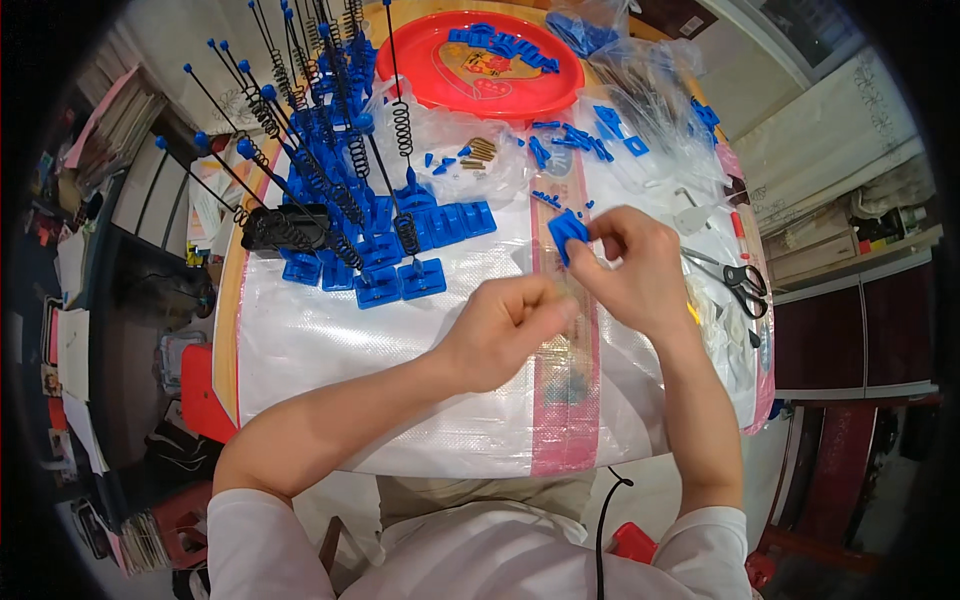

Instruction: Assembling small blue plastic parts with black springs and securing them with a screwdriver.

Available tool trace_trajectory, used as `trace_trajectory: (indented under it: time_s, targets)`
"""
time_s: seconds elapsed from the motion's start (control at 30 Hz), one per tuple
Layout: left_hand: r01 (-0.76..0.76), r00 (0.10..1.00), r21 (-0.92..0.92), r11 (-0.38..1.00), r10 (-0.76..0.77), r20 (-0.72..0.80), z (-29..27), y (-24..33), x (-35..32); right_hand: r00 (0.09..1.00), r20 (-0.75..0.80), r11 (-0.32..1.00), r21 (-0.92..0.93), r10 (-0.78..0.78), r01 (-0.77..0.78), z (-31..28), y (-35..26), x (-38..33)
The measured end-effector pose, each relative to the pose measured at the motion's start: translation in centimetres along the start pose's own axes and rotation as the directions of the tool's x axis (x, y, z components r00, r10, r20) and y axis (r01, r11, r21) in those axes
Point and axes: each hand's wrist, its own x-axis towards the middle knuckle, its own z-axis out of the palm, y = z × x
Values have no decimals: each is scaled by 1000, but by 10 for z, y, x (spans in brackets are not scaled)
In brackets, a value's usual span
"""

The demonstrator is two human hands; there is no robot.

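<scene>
My right hand pinches a flat blue plastic base between thumb and fingers, tilted above the table. Just to its left, my left hand is closed, thumb pressed against curled fingers. Whatever it may hold is hidden, and its fingertips are slightly blurred. Small blue plastic bits lie on the table beyond the base. On the left stands a dense group of blue bases bearing upright black spring stems with blue tips.
A red round tray with blue pieces sits at the back. Brass-coloured pins lie on clear plastic nearby. Black-handled scissors and a red pen-like stick rest at the right. Plastic bags crowd the back right.
</scene>
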Motion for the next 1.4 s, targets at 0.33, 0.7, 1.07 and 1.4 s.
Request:
trace_trajectory:
  time_s: [0.33,0.7,1.07,1.4]
  targets:
    - [-21,978,-226,974,-26,-206,-2,-5,12,947,-136,954,43,-290,298,2,17,-25]
    - [95,987,-551,829,-151,-57,-17,-12,20,928,-102,928,70,-359,366,4,24,-25]
    - [118,991,-285,951,-129,-20,-16,-13,19,906,-130,899,132,-402,418,2,14,-27]
    - [149,987,-307,940,-162,-18,-19,-14,18,878,-125,861,172,-462,478,10,26,-27]
